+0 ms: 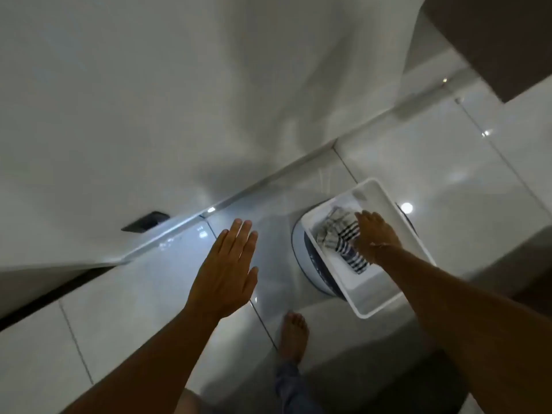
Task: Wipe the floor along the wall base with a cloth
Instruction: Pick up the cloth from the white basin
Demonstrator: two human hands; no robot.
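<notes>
A white cloth with dark stripes (339,231) lies crumpled inside a white rectangular tub (385,297). My right hand (377,236) reaches into the tub and rests on the cloth, fingers curled over it. Over the glossy white floor tiles hovers my left hand (225,268), flat, fingers together and extended, holding nothing. The wall base (268,177) runs diagonally from lower left to upper right, just beyond my left hand.
The tub sits on a round white and dark device (301,249) on the floor. My bare foot (294,333) stands on the tiles below the tub. A dark socket plate (146,221) is on the wall. A brown cabinet (501,40) hangs at upper right.
</notes>
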